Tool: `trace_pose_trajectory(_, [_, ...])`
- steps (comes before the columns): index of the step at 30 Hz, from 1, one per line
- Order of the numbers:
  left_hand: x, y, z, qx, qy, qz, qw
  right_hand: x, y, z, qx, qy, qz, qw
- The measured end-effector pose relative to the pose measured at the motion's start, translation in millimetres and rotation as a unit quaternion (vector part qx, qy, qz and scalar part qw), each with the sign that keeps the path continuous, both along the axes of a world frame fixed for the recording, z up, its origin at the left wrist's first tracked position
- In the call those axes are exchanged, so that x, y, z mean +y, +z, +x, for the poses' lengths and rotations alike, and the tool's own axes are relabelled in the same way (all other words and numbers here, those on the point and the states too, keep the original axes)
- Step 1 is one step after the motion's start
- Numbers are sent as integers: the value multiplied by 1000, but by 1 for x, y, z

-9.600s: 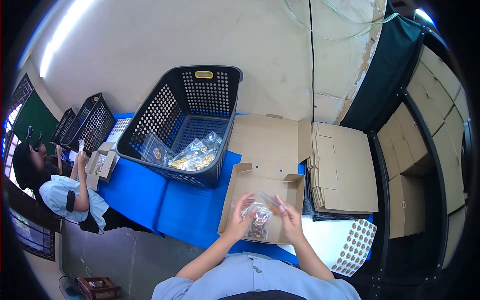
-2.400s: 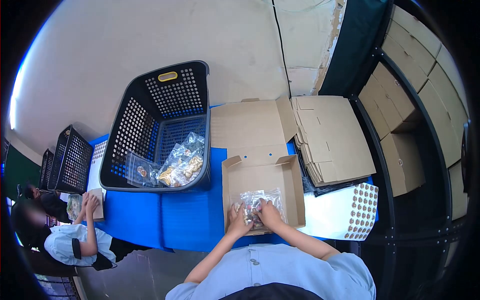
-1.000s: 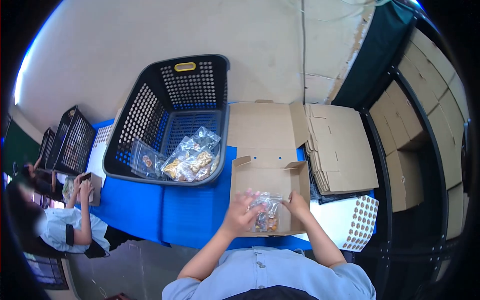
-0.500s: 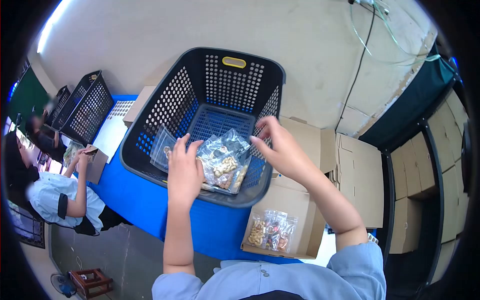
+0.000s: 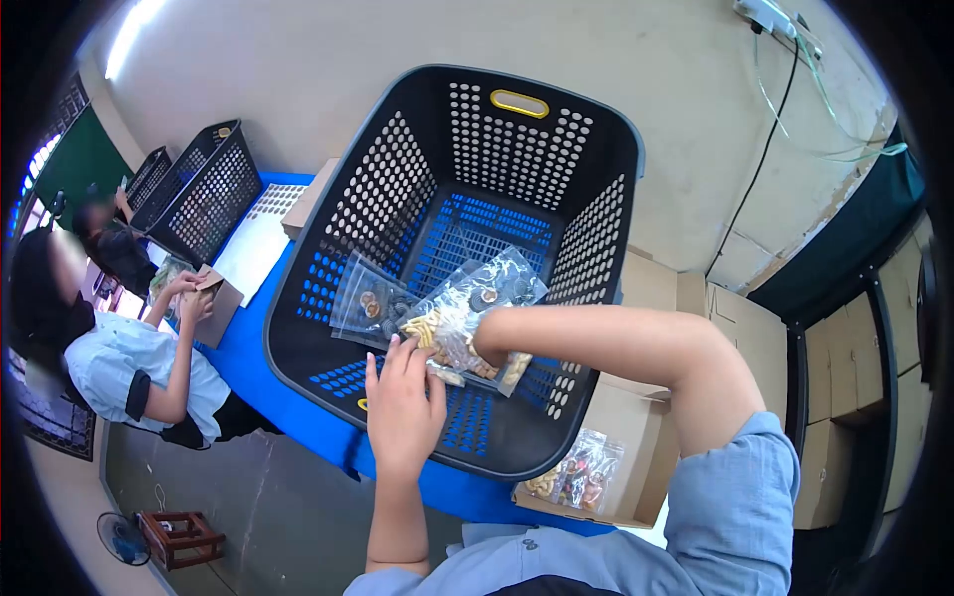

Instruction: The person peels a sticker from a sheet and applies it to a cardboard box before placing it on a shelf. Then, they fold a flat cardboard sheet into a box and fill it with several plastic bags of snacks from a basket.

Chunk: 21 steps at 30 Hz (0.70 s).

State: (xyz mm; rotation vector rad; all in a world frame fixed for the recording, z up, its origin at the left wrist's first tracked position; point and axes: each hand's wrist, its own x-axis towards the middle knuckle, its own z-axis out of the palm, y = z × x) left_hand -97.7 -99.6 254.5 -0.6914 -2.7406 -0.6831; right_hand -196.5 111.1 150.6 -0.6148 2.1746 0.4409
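A black perforated plastic basket [image 5: 537, 149] with yellow-edged handle holes stands in front of me. Inside it lie several clear zip bags [image 5: 487, 298] of pale cashew-like nuts and brown pieces, and another clear bag [image 5: 366, 303] leans at the left. My right hand [image 5: 489, 336] reaches down among the bags; its fingers are mostly hidden, so I cannot see whether it grips one. My left hand [image 5: 405, 407] is over the basket's near side, fingers extended, fingertips close to the nut bags and holding nothing.
An open cardboard box [image 5: 636, 477] with filled bags [image 5: 586, 467] is at the right on the blue-covered table [image 5: 308, 397]. Flat cardboard [image 5: 750, 343] lies behind it. At left, a co-worker [image 5: 139, 368] handles a small box [image 5: 221, 308] near other black baskets [image 5: 204, 189].
My right hand has gone from above the basket's right side down into the bags. My left hand is now lower, toward the near rim. The view has shifted.
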Motion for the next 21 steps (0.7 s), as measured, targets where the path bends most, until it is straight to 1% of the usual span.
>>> trace_pose_trajectory(2, [-3,-1,3,2,6,16,1000,9,-47,23,-54,58,64,995])
trace_pose_trajectory(3, [-5,-2,5,-3,5,24,1000,-28,-69,18,-82,86,96,988])
trace_pose_trajectory(4, [-6,-2,6,-7,3,30,1000,-21,-89,24,-109,113,126,980])
trace_pose_trajectory(5, [-8,-3,8,21,-10,43,999,-17,-106,27,-133,139,155,969])
trace_pose_trajectory(6, [-11,-3,9,20,-9,41,999,-20,-110,30,-158,163,182,957])
trace_pose_trajectory(7, [-15,-3,10,6,3,62,998,-21,-112,33,-105,177,223,953])
trace_pose_trajectory(8, [-18,-3,11,-7,13,83,996,-22,-114,36,-105,175,222,954])
trace_pose_trajectory(9, [-19,-4,12,-3,23,93,995,-19,-84,30,-64,140,165,974])
trace_pose_trajectory(10, [-20,-6,13,0,20,91,996,-77,-51,5,-22,104,108,988])
trace_pose_trajectory(11, [-21,-8,14,-6,19,77,997,-37,-22,16,21,71,50,996])
trace_pose_trajectory(13, [-23,-11,14,-4,22,66,998,-49,40,16,110,9,-63,992])
trace_pose_trajectory(14, [-23,-12,13,-3,22,77,997,-48,63,18,99,-61,-162,980])
trace_pose_trajectory(15, [-23,-12,13,-3,18,87,996,-40,75,19,77,-131,-335,930])
trace_pose_trajectory(16, [-22,-11,13,1,14,86,996,-35,94,19,50,-149,-415,896])
trace_pose_trajectory(17, [-20,-11,13,40,59,104,992,-31,109,28,26,-247,-507,825])
trace_pose_trajectory(18, [-19,-10,12,78,103,122,984,-26,120,37,11,-282,-575,768])
trace_pose_trajectory(19, [-17,-9,11,81,106,161,978,-23,142,54,9,-328,-616,716])
trace_pose_trajectory(20, [-17,-8,9,83,101,161,978,-17,158,71,5,-370,-653,661])
trace_pose_trajectory(21, [-16,-8,7,73,103,145,981,-11,158,83,12,-404,-717,568])
